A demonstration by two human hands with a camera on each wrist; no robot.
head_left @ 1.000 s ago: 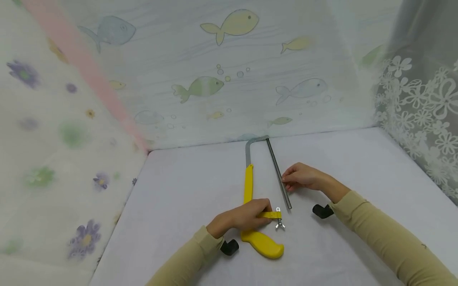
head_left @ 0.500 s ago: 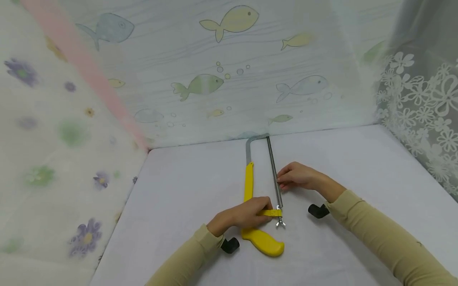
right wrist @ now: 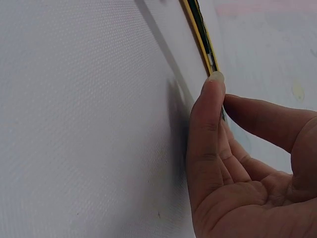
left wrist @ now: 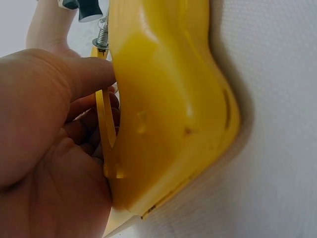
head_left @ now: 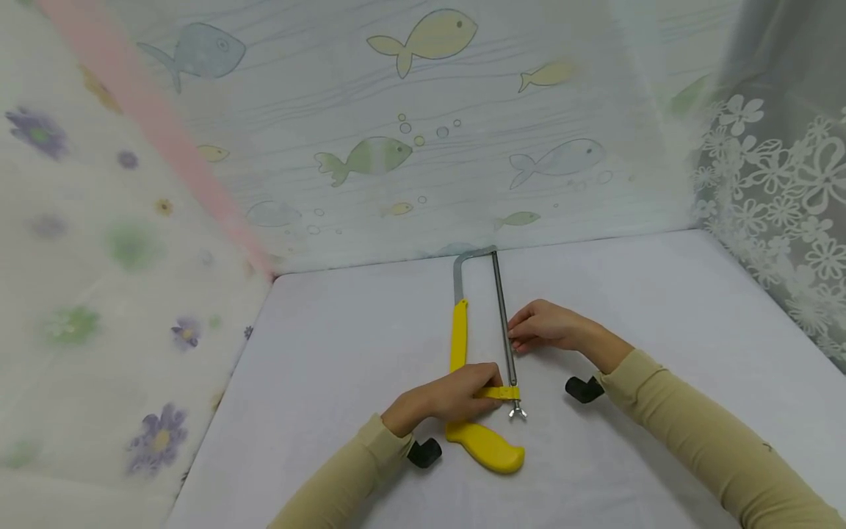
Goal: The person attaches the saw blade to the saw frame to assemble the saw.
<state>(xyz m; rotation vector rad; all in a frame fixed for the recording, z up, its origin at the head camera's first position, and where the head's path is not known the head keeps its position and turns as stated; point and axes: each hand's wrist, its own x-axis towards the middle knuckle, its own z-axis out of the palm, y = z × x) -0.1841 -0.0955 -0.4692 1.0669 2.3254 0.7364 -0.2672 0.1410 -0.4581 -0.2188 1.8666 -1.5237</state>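
A hacksaw with a yellow handle [head_left: 489, 450] lies flat on the white cloth, its grey bow pointing away from me. My left hand [head_left: 456, 393] grips the yellow frame just above the handle; in the left wrist view its thumb presses on the yellow metal [left wrist: 168, 99]. The thin dark blade [head_left: 499, 294] runs from the far tip of the bow down to the near yellow arm. My right hand [head_left: 545, 325] pinches the blade near its middle between thumb and fingertips. The blade's near end overlaps the metal stud above the wing nut [head_left: 518, 414].
White cloth [head_left: 330, 353] covers the table. A fish-patterned curtain [head_left: 423, 169] closes off the back, right behind the bow's tip. Flowered fabric [head_left: 119, 323] hangs at the left and lace [head_left: 793, 198] at the right. Black wrist-camera mounts [head_left: 425, 453] stick out below both wrists.
My right hand has swung the blade's near end leftward, from apart at the right to over the stud on the near arm. My left hand keeps its grip on the frame.
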